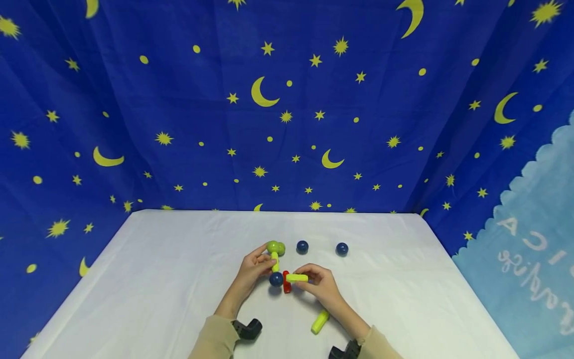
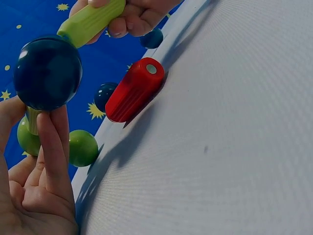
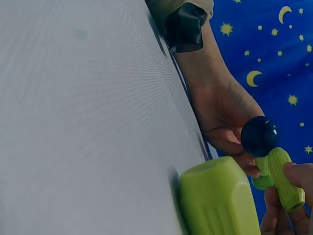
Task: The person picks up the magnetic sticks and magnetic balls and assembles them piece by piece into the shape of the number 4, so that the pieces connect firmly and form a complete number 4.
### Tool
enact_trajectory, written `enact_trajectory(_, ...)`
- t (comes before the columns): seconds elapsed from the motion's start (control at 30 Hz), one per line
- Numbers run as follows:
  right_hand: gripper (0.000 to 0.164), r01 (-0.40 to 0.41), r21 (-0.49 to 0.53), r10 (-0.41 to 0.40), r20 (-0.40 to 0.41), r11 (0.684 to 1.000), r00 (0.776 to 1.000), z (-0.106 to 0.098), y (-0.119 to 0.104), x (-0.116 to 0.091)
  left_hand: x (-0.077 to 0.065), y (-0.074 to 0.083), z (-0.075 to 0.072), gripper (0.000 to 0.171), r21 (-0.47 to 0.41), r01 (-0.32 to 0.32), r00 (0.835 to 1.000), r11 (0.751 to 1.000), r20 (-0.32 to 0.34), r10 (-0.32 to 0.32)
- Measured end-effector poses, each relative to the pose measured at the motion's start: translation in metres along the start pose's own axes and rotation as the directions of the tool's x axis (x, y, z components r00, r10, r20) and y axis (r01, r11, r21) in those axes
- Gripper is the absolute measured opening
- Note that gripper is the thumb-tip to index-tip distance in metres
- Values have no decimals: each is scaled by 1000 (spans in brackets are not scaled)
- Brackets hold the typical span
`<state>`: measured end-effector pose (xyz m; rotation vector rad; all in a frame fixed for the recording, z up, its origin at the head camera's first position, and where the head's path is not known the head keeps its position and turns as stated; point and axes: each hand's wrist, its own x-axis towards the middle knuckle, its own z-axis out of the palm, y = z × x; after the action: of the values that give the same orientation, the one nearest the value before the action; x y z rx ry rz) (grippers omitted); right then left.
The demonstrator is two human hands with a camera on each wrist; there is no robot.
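My left hand [image 1: 249,273] grips a yellow-green toy rod [image 1: 275,262]. A dark blue ball [image 1: 276,279] sits on the rod's near end and a green ball [image 1: 272,246] on its far end. Between thumb and fingers, my right hand [image 1: 322,285] pinches a second yellow-green rod [image 1: 298,277]. That rod's free end points at the blue ball; whether they touch, I cannot tell. Below the two hands a red rod [image 2: 135,90] lies on the table, a silvery disc showing in its end.
Another green ball [image 2: 83,148] rests on the table beside the left hand's piece. Two dark blue balls [image 1: 302,247] [image 1: 342,249] lie farther back. One loose yellow-green rod [image 1: 320,322] lies near the right forearm. A starry blue cloth [image 1: 287,124] hangs behind the white table [image 1: 157,279].
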<state>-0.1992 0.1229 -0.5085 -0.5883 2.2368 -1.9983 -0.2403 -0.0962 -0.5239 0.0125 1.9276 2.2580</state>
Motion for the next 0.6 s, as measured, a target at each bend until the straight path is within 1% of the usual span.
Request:
enact_trajectory(0.07,26,23,9,-23,6,1000,1000,1,6,2,0,0,0,70,-3,-4,1000,1000,5,4)
enact_trajectory(0.2,25,76,21,-76,19,997,997,2,10,3,-1,1,0,69,-2,-14,1000,1000,10,14)
enact_trajectory(0.3,25,81,24,-81,20,996,997,3,9,3,-2,2,0,68,6,-16,1000,1000,23,16)
enact_trajectory(0.53,26,59,26,-59,16,998,998,4,8,1,-4,2,0,73,35,-5,996,999,91,2)
enact_trajectory(0.6,26,60,28,-60,12,998,998,4,8,1,-6,6,1,74,41,4,995,999,100,-8)
